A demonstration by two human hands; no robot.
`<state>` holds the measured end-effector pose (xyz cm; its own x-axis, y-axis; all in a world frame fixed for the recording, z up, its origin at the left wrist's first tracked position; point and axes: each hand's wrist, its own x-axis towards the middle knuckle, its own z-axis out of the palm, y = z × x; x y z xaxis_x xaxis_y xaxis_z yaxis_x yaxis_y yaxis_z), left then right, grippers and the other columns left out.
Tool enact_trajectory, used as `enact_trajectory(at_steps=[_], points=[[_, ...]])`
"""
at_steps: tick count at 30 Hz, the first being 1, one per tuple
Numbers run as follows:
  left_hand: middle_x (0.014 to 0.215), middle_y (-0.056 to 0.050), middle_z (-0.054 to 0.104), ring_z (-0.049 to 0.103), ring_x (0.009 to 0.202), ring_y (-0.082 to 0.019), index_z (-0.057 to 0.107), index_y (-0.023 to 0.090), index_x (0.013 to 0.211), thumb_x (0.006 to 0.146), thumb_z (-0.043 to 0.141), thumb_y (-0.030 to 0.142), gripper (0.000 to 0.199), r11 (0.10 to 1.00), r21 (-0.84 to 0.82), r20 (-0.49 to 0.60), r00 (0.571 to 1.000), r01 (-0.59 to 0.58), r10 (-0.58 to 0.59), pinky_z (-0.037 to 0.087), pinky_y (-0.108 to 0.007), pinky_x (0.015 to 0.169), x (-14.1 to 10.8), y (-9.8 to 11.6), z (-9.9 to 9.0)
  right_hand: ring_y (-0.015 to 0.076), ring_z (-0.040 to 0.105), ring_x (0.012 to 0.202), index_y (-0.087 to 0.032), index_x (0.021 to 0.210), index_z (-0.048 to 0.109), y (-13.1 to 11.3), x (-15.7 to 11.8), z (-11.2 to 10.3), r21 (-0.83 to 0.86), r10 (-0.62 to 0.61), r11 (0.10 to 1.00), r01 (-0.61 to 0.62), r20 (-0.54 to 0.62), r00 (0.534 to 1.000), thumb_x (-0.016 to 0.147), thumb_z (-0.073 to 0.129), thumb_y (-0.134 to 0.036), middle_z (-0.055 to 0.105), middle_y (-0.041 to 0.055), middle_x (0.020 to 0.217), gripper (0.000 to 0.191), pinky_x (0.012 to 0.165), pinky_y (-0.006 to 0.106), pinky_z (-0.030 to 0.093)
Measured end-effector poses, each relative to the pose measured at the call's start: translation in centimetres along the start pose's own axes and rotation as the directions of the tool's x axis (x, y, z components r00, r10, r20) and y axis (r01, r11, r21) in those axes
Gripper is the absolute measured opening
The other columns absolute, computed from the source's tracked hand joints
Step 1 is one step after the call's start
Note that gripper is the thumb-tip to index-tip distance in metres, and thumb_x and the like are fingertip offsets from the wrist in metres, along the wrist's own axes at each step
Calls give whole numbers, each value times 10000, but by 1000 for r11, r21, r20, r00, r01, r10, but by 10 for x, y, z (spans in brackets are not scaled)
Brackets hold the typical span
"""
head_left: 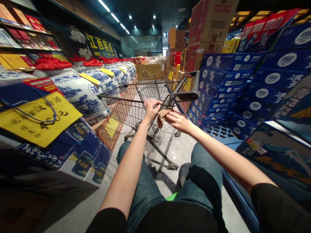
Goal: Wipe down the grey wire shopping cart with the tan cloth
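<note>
Left hand: the left hand point(152, 111) is reaching to the center of the frame and touching the near side of the shopping cart; its fingers are bending loosely, and whether they are gripping the frame I cannot tell.
Right hand: the right hand point(179, 121) is lying just beside it, a little lower and to the right, its fingers gripping the brown cloth.
Brown cloth: the crumpled brown cloth point(161, 119) is hanging between the two hands, in front of the cart's frame.
Shopping cart: the wire shopping cart point(159, 152) is standing on the pale floor point(184, 147), its basket extending toward the left and its dark handle point(187, 96) showing right of the hands.
Legs: the person's legs in jeans point(206, 171) are spreading on both sides of the cart's lower frame, with a green object point(172, 196) showing between them at lower center.
Jars: blue-and-white jars point(82, 94) with red covers point(53, 63) are lining the left side.
Yellow sign: a handwritten yellow sign point(41, 119) is hanging over dark blue packages at the left.
Blue boxes: stacked blue boxes point(216, 90) are filling the right side.
Cardboard boxes: tall cardboard boxes point(209, 26) are rising at upper right of center.
</note>
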<state>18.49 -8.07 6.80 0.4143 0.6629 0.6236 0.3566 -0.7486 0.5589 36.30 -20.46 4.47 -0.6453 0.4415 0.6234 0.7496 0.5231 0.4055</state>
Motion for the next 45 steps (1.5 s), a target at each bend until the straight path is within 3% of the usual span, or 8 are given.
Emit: enact_trajectory(at_steps=[5, 11, 17, 24, 30, 33, 39, 45], points=[[1120, -19, 753, 526, 1293, -300, 700, 299, 905, 896, 566, 221, 155, 1000, -8, -16, 1000, -16, 16, 70, -559, 1317, -1, 2, 3, 234, 660, 1325, -223, 947, 793, 7, -11, -5, -77, 144, 985, -154, -120, 982, 1044, 525, -190, 773, 105, 1260, 287, 1157, 486, 563], [1124, -20, 759, 527, 1297, -295, 694, 293, 891, 888, 576, 222, 138, 1000, -22, 6, 1000, -6, 6, 36, -586, 1319, -4, 7, 1, 193, 738, 1181, -194, 888, 784, -7, -20, 9, 9, -67, 998, 68, -96, 993, 1018, 560, -122, 814, 95, 1111, 269, 1101, 397, 600], [1111, -31, 756, 523, 1297, -298, 706, 289, 883, 881, 616, 229, 108, 1000, -30, 1, 1000, -3, 3, 42, -595, 1315, -3, 3, 5, 271, 672, 1324, -224, 1017, 824, 7, -15, -15, 3, 157, 986, -165, -325, 933, 951, 683, -127, 778, 125, 1265, 184, 1123, 476, 583], [1074, -31, 739, 522, 1284, -295, 721, 280, 909, 908, 591, 221, 142, 999, -34, 7, 1000, -30, 31, 131, -558, 1297, -5, 2, -1, 219, 728, 1179, -202, 936, 803, -8, -4, -17, -53, 13, 998, -24, -199, 980, 1033, 562, -176, 799, 94, 1134, 261, 1010, 383, 648], [1076, -16, 729, 498, 1290, -302, 711, 266, 877, 912, 575, 235, 144, 995, -99, 39, 999, 11, -8, 51, -574, 1307, 1, -9, -7, 356, 632, 1301, -261, 1027, 784, -14, 6, -89, 31, 337, 928, -370, -491, 803, 999, 593, -290, 719, 105, 1249, 195, 1080, 596, 566], [1043, -8, 720, 504, 1280, -299, 696, 281, 823, 874, 563, 241, 148, 992, -119, 31, 999, 44, -40, 58, -586, 1311, 5, -16, -11, 307, 668, 1187, -211, 1026, 749, 12, 24, -114, 124, 445, 884, -450, -514, 733, 1040, 464, -315, 689, 129, 1186, 304, 1015, 539, 583], [992, -15, 727, 534, 1233, -289, 657, 278, 728, 836, 483, 232, 210, 988, -141, 28, 997, 69, -65, 57, -572, 1323, 13, -29, -26, 230, 671, 964, -189, 1015, 686, 59, 47, -85, 361, 442, 868, -340, -252, 861, 1084, 375, -473, 694, 67, 985, 427, 999, 449, 540], [969, -28, 717, 591, 1152, -259, 604, 266, 689, 926, 461, 286, 277, 983, -150, -8, 994, 103, -105, 212, -487, 1287, 20, -42, -38, 225, 656, 918, -201, 941, 671, 91, 48, -46, 358, 526, 836, -416, -306, 793, 1086, 386, -539, 686, 62, 928, 465, 928, 383, 528]])
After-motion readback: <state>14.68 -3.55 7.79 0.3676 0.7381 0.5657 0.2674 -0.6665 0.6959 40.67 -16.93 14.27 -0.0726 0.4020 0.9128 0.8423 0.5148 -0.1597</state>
